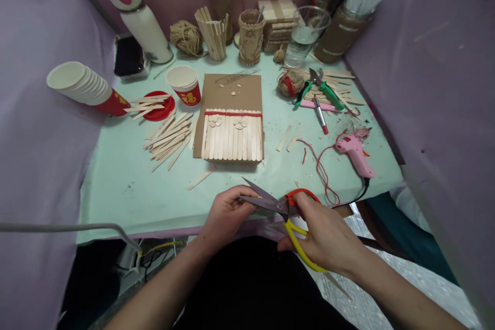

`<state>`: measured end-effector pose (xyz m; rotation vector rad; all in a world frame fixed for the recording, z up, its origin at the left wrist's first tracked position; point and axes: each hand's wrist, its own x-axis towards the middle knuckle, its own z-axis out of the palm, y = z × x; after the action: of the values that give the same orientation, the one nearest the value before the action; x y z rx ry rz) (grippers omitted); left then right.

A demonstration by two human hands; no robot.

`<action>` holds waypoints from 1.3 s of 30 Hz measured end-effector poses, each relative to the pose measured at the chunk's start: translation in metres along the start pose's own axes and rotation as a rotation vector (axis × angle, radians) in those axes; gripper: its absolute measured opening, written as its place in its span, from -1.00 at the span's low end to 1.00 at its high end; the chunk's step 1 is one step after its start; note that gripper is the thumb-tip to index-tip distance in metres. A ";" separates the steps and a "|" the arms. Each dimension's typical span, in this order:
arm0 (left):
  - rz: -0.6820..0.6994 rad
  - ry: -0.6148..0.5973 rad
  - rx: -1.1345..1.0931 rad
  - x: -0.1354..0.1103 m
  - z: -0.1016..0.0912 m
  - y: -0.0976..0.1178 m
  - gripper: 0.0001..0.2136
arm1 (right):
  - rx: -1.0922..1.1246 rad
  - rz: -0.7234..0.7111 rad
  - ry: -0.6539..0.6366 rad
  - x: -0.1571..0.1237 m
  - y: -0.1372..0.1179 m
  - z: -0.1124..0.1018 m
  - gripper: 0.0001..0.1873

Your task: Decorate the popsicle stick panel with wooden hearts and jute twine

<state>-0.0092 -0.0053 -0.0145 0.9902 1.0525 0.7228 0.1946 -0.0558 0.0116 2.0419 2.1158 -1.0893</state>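
Note:
My right hand (328, 234) grips scissors (270, 202) with one red and one yellow handle; the blades are spread and point left. My left hand (228, 211) is closed in a pinch right at the blades, holding something too small to make out. Both hands hover over the near edge of the pale green table (127, 185). Just beyond them lies a brown cardboard sheet (232, 94) with a row of wooden craft sticks (232, 136) glued across it, topped by a red strip and small wooden flowers.
Loose craft sticks (168, 139) lie left of the cardboard. A pink glue gun (353, 152) and red string (320, 167) sit at right, green-handled pliers (319, 87) and a red pen (320, 113) behind. Paper cups (83, 85), twine (186, 37), stick holders and a glass (305, 36) line the back.

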 end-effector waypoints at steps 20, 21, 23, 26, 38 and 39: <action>0.036 -0.050 0.084 -0.002 -0.003 0.002 -0.94 | -0.065 -0.031 -0.033 -0.003 0.001 0.000 -0.40; 0.032 -0.047 0.088 -0.002 -0.004 0.002 -0.93 | -0.052 -0.036 -0.031 -0.004 0.001 0.000 -0.38; 0.028 -0.045 0.093 -0.002 -0.004 0.002 -0.91 | -0.031 -0.044 -0.026 -0.004 0.002 0.000 -0.36; 0.037 -0.052 0.100 -0.002 -0.005 0.002 -0.89 | -0.032 -0.038 -0.028 -0.004 0.002 0.000 -0.38; 0.063 -0.076 0.086 -0.003 -0.003 0.004 -0.94 | -0.117 0.004 -0.060 -0.005 0.003 0.003 -0.44; 0.055 -0.075 0.081 -0.003 -0.003 0.004 -0.95 | -0.122 0.001 -0.054 -0.005 0.004 0.003 -0.44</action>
<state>-0.0131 -0.0052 -0.0104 1.1114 0.9993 0.6868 0.1977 -0.0623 0.0093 1.9379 2.0990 -0.9768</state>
